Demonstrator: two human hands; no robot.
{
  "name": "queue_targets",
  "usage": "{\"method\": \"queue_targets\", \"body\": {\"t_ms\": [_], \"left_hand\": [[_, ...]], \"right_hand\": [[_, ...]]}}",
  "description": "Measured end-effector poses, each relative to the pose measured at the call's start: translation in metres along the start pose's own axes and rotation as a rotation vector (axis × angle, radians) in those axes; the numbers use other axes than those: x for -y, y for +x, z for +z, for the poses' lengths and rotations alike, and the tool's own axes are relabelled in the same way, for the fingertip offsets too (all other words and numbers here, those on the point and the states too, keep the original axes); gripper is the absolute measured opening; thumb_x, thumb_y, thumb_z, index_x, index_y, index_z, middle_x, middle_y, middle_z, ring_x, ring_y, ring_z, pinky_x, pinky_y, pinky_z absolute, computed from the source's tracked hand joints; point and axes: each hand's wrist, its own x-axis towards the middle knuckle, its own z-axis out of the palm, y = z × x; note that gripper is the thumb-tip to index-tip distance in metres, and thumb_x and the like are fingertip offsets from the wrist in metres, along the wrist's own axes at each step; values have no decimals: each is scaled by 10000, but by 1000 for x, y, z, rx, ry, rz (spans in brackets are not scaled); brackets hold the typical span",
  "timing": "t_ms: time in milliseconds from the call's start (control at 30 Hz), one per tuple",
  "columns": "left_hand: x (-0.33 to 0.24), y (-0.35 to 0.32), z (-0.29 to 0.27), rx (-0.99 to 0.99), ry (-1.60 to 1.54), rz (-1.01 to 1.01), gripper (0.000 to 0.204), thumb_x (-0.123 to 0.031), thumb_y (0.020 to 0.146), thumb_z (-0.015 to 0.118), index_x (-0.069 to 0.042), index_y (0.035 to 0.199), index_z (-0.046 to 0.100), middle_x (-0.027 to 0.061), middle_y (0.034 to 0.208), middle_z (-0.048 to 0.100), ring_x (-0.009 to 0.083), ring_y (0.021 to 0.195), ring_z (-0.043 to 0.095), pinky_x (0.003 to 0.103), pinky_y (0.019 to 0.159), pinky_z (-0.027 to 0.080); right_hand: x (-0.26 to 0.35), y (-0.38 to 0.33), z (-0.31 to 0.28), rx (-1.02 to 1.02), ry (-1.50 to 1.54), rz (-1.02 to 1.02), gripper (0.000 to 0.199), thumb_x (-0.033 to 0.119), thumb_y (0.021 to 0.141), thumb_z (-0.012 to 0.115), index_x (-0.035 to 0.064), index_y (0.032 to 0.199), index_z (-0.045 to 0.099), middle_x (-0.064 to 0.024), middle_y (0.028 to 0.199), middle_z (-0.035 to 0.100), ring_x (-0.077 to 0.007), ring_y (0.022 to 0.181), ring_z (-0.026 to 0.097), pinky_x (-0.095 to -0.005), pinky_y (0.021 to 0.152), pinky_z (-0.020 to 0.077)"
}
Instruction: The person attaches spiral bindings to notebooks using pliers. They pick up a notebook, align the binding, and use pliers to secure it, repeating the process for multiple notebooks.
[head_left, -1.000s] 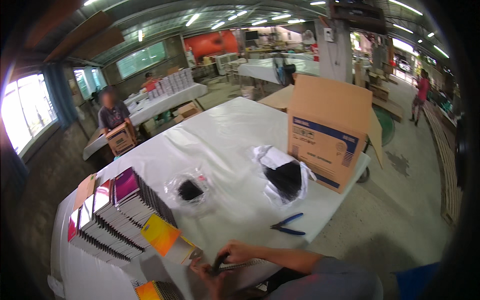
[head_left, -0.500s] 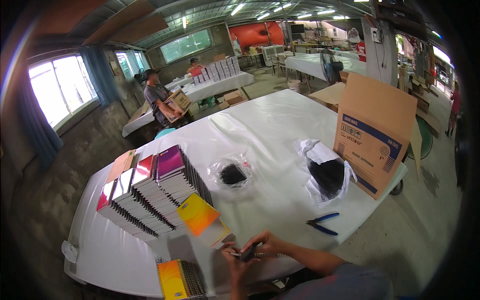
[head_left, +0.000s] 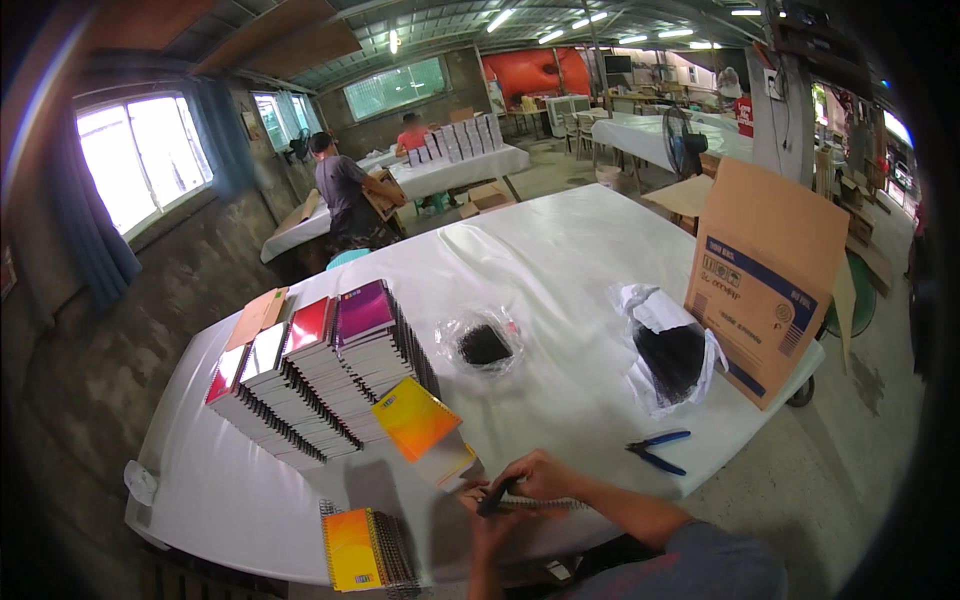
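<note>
Holding dark curved object (head_left: 496, 495) (kind unclear) between hands (head_left: 533, 474); ridged coil (head_left: 552, 503) beside, glossy yellow-orange notebook (head_left: 415, 418) near.

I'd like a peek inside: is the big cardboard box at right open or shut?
The cardboard box is open: one flap stands up, another hangs at its right.

- Strong daylight blows out the window (head_left: 145, 165) on your left to white.
- Ceiling tubes (head_left: 501, 20) glow toward the far end, under a darker roof (head_left: 440, 35).
- Your table cover (head_left: 560, 240) has a soft sheen; the stacked notebooks (head_left: 300, 383) catch glare and cast a shadow toward you.
- Around your hands (head_left: 540, 475), fine detail looks soft.
- Your view bends at its edges, its corners black.
</note>
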Motion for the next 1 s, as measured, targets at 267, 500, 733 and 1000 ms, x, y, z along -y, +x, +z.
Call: {"method": "queue_targets", "body": {"t_ms": [267, 500, 733, 1000], "left_hand": [[24, -14, 1, 154, -40, -62, 487, -227, 727, 748, 11, 1021, 442, 123, 1048, 356, 232, 950, 423, 311, 830, 378], [-26, -3, 0, -185, -516, -164, 140, -124, 862, 613, -13, 894, 534, 67, 924, 462, 132, 843, 465, 253, 788, 383], [-32, -5, -8, -391, -524, -215, 202, -2, 768, 688, 2, 937, 577, 57, 910, 568, 88, 709, 541, 206, 641, 444], [-70, 8, -5, -471, -475, -332, 249, 79, 679, 702, 38, 915, 634, 116, 874, 655, 168, 817, 620, 268, 727, 490]], "right_hand": [[-2, -4, -11, -19, -171, 17, 275, 4, 672, 616, 109, 913, 698, -101, 864, 674, -233, 764, 648, -308, 707, 506], [-48, -40, -88, -106, -829, 205, 507, 205, 763, 645, 157, 1247, 505, -112, 1259, 503, -275, 1156, 481, -406, 964, 361], [29, -136, -118, -102, -685, 622, 653, 384, 757, 671, 182, 1323, 416, -123, 1389, 346, -299, 1285, 315, -534, 1030, 215], [-17, -185, -106, -360, -943, 573, 568, 329, 808, 613, 162, 1317, 425, -146, 1300, 406, -380, 1249, 303, -578, 1012, 178]]}}
